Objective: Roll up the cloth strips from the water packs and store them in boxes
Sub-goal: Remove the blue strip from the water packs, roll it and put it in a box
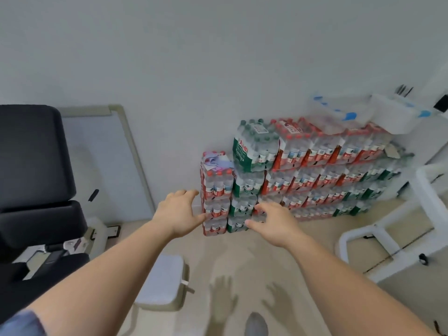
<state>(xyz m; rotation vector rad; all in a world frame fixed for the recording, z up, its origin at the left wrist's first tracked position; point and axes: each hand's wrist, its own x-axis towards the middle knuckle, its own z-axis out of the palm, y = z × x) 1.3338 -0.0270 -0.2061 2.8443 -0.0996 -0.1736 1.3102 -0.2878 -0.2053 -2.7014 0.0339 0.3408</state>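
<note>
Shrink-wrapped water packs (315, 166) with red and green labels are stacked against the white wall. On the low left column lies a light blue cloth strip (217, 161), crumpled on the top pack. Clear plastic boxes with blue clips (339, 115) stand on the taller stack at the right. My left hand (180, 212) reaches forward in the air below and left of the cloth, fingers spread, holding nothing. My right hand (274, 221) is stretched out beside it, in front of the lower packs, fingers spread and empty.
A black padded chair (34, 166) stands at the left with a whiteboard (104, 161) leaning on the wall behind it. A white stool (162, 282) is by my left arm. A white frame (392, 229) stands at the right. Beige floor lies below.
</note>
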